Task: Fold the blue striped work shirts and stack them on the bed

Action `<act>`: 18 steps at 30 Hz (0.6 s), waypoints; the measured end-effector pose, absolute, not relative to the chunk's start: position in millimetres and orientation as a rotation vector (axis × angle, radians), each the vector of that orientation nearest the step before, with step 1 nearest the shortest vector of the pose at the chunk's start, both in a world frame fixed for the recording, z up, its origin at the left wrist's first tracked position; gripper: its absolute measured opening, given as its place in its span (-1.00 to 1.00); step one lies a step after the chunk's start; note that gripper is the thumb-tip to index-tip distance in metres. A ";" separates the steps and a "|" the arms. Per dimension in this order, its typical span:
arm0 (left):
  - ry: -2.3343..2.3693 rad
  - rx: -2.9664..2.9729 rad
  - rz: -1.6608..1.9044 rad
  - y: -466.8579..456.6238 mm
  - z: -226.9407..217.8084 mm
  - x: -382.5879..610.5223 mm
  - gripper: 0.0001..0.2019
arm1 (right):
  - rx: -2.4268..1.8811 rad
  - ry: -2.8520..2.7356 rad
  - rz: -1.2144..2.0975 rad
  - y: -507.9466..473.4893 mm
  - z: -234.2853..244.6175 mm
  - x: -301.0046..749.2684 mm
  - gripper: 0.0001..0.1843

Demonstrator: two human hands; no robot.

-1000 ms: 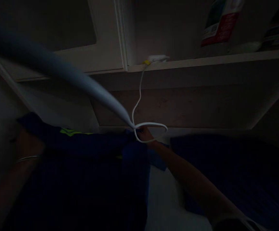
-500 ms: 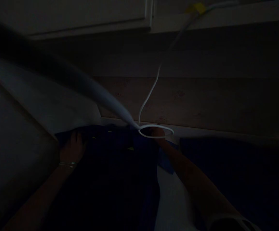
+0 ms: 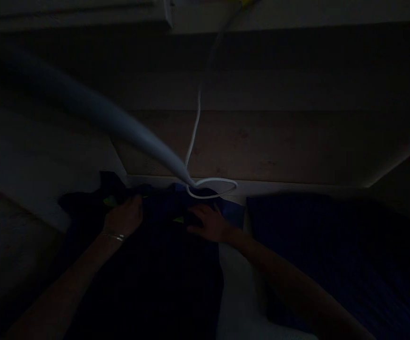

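Observation:
The scene is very dark. A dark blue cloth (image 3: 148, 278), perhaps a garment, lies spread before me, with small yellow-green patches near its far edge. My left hand (image 3: 125, 217), with a thin bracelet at the wrist, is closed on the cloth near that edge; its fingertips are hidden. To its right, my right hand (image 3: 208, 223) rests on the same cloth, thumb and fingers apart. Just beyond the right hand hangs a loop of white cord (image 3: 212, 179).
A thick pale tube-like shape (image 3: 130, 127), blurred, slants in from upper left toward the cord loop. Another dark blue cloth (image 3: 318, 255) lies at right. A wooden board (image 3: 247, 141) stands behind, below a pale ledge (image 3: 297, 19). A pale surface (image 3: 238, 283) shows between the cloths.
My left hand has moved right and closed on the cloth. My right hand has come nearer, out from behind the cord loop. The camera view has shifted slightly.

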State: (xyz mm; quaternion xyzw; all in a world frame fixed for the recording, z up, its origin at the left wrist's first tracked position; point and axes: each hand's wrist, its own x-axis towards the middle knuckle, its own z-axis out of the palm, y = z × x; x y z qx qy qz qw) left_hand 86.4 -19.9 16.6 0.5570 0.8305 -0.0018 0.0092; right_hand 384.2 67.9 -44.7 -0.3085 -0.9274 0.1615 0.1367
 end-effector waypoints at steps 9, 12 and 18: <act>2.250 1.909 -0.178 9.1 -53.6 94.7 -0.53 | -0.909 -2.698 0.508 13.2 -57.1 393.6 -0.44; 2.327 1.992 -0.014 21.9 -39.4 93.1 -0.46 | -1.174 -2.214 0.572 22.7 -56.9 424.7 -0.46; 2.626 1.772 0.687 70.8 -0.2 97.5 -0.17 | -1.647 -1.680 0.718 26.3 -87.4 511.5 -0.38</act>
